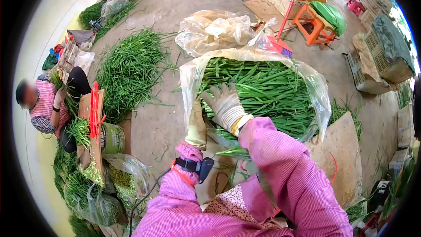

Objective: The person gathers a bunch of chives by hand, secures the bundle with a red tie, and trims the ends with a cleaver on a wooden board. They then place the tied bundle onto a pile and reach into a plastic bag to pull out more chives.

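Long green leafy stalks [263, 92], like garlic chives, lie packed in a clear plastic bag [316, 79] with its mouth spread wide. My right hand [224, 104], in a pale work glove, rests flat on the left end of the stalks with its fingers apart. At the bag's left side is my gloved left hand [197, 125], upright against the plastic. Its fingertips are hidden by the bag's edge and the leaves, so its grip does not show. A few stalks [232, 151] stick out below the bag, near my right sleeve.
A loose heap of stalks [129, 70] lies on the floor to the left. Beyond it sits a co-worker [52, 105] beside a board and a green bucket [112, 138]. Crumpled plastic [215, 31], a red broom [280, 44] and an orange stool [312, 29] stand ahead; crates [368, 70] line the right.
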`<state>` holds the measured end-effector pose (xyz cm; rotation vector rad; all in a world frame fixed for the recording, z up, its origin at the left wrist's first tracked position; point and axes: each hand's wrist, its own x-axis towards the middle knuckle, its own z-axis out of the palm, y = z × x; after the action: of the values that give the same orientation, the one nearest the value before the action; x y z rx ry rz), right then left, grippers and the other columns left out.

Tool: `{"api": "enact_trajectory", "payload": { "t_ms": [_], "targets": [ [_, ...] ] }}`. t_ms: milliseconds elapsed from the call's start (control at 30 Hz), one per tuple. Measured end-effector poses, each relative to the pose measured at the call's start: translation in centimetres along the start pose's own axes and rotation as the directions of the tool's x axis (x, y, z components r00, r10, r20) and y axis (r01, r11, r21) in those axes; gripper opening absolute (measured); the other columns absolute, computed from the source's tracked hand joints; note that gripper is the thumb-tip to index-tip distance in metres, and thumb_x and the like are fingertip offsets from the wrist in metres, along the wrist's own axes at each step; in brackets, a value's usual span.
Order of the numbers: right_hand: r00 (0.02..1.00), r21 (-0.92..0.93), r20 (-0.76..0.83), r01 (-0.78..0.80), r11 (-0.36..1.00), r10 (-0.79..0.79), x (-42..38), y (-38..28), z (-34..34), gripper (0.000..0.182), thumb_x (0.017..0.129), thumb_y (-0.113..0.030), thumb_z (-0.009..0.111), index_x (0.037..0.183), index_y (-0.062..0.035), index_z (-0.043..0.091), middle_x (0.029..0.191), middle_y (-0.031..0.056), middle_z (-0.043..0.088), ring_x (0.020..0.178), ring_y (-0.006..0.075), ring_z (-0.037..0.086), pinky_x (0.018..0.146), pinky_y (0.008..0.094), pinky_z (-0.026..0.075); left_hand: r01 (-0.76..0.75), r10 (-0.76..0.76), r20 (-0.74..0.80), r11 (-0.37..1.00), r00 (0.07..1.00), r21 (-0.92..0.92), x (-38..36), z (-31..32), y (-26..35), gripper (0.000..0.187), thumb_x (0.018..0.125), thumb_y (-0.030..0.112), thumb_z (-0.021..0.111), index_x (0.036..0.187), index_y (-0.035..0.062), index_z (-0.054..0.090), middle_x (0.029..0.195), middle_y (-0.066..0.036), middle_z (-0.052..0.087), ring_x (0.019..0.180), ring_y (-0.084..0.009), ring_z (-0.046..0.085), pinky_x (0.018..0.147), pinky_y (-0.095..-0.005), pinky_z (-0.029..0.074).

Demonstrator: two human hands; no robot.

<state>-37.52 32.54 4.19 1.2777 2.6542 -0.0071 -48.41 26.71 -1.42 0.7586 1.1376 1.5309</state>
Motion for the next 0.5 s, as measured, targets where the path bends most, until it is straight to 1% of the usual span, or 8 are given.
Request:
{"api": "enact_trajectory", "payload": {
  "t_ms": [100, 200, 300, 333, 367, 433, 467, 500],
  "targets": [
    [0.995, 0.229, -0.097, 0.022, 0.973, 0.0, -0.3, 1.4, -1.0, 0.066, 0.069, -0.033, 0.076, 0.129, -0.019, 0.053, 0.12, 0.0081, 0.061, 0.115, 0.0284, 0.056, 0.105, 0.0448, 0.037, -0.058, 0.046, 0.139, 0.995, 0.989, 0.087, 0.2, -0.4, 1.7, 0.052, 0.103, 0.035, 0.038, 0.143, 0.0027, 0.041, 0.14, -0.006, 0.046, 0.126, -0.0191, 0.044, 0.105, -0.0335, 0.036],
    [0.994, 0.437, -0.014, -0.088, 0.895, 0.105, -0.9, 2.9, -2.5, 0.057, 0.067, -0.028, 0.079, 0.119, -0.0137, 0.061, 0.111, 0.015, 0.065, 0.107, 0.0342, 0.06, 0.095, 0.0409, 0.047, -0.076, 0.06, -0.081, 0.973, 0.995, -0.218, 0.4, -0.7, 1.2, 0.053, 0.103, 0.033, 0.037, 0.144, -0.0006, 0.037, 0.141, -0.012, 0.046, 0.126, -0.0205, 0.046, 0.106, -0.032, 0.036],
    [0.961, 0.584, -0.222, -0.004, 0.812, 0.165, -1.5, 4.4, -1.8, 0.053, 0.07, -0.027, 0.078, 0.116, -0.0083, 0.061, 0.108, 0.0184, 0.064, 0.106, 0.0344, 0.06, 0.095, 0.0419, 0.046, 0.006, -0.055, -0.234, 0.979, 0.971, -0.204, -0.5, -1.3, 0.4, 0.047, 0.098, 0.037, 0.049, 0.132, 0.0048, 0.051, 0.112, -0.003, 0.057, 0.099, -0.0126, 0.054, 0.085, -0.0274, 0.044],
    [0.939, 0.583, -0.283, 0.007, 0.813, 0.195, -1.5, 4.3, -1.6, 0.052, 0.07, -0.026, 0.078, 0.115, -0.0065, 0.061, 0.108, 0.0183, 0.065, 0.106, 0.0347, 0.06, 0.095, 0.042, 0.046, 0.008, -0.011, -0.171, 1.0, 0.985, -0.021, -0.9, -2.1, -0.6, 0.053, 0.103, 0.037, 0.037, 0.139, -0.0006, 0.042, 0.128, -0.008, 0.052, 0.109, -0.0161, 0.052, 0.092, -0.0302, 0.044],
    [0.966, 0.59, -0.192, -0.03, 0.807, 0.176, -1.3, 4.7, -1.5, 0.052, 0.069, -0.027, 0.078, 0.114, -0.0068, 0.061, 0.108, 0.0185, 0.064, 0.107, 0.035, 0.059, 0.096, 0.0419, 0.045, 0.19, -0.21, -0.235, 0.976, 0.949, -0.106, -0.3, -2.3, -1.8, 0.051, 0.103, 0.037, 0.036, 0.138, 0.0012, 0.045, 0.131, -0.009, 0.052, 0.113, -0.0168, 0.051, 0.096, -0.03, 0.042],
    [0.959, 0.585, -0.232, 0.003, 0.811, 0.164, -1.9, 4.3, -1.2, 0.054, 0.068, -0.029, 0.08, 0.113, -0.0071, 0.061, 0.11, 0.0166, 0.064, 0.111, 0.0338, 0.057, 0.102, 0.0438, 0.041, 0.132, -0.176, -0.281, 0.977, 0.943, -0.168, -1.2, 0.1, -1.3, 0.042, 0.098, 0.032, 0.049, 0.13, 0.0056, 0.054, 0.111, -0.006, 0.059, 0.092, -0.0118, 0.054, 0.079, -0.0272, 0.045],
    [0.96, 0.586, -0.229, 0.002, 0.81, 0.163, -2.0, 4.1, -1.1, 0.054, 0.068, -0.029, 0.08, 0.113, -0.0071, 0.061, 0.11, 0.0166, 0.064, 0.111, 0.0338, 0.057, 0.102, 0.0438, 0.041, 0.071, -0.069, -0.162, 0.997, 0.984, 0.008, -0.4, -1.1, -3.6, 0.053, 0.102, 0.04, 0.032, 0.14, 0.0044, 0.045, 0.136, -0.011, 0.051, 0.121, -0.02, 0.05, 0.102, -0.0312, 0.039],
    [0.967, 0.532, -0.229, 0.026, 0.846, 0.115, -2.2, 3.9, -1.2, 0.06, 0.068, -0.033, 0.079, 0.119, -0.008, 0.058, 0.118, 0.0158, 0.061, 0.117, 0.0336, 0.053, 0.106, 0.0459, 0.036, 0.072, -0.07, -0.162, 0.997, 0.984, 0.007, -0.7, -0.8, -3.4, 0.053, 0.102, 0.04, 0.032, 0.14, 0.0044, 0.045, 0.136, -0.011, 0.051, 0.121, -0.02, 0.05, 0.102, -0.0312, 0.039]
  ]
}}
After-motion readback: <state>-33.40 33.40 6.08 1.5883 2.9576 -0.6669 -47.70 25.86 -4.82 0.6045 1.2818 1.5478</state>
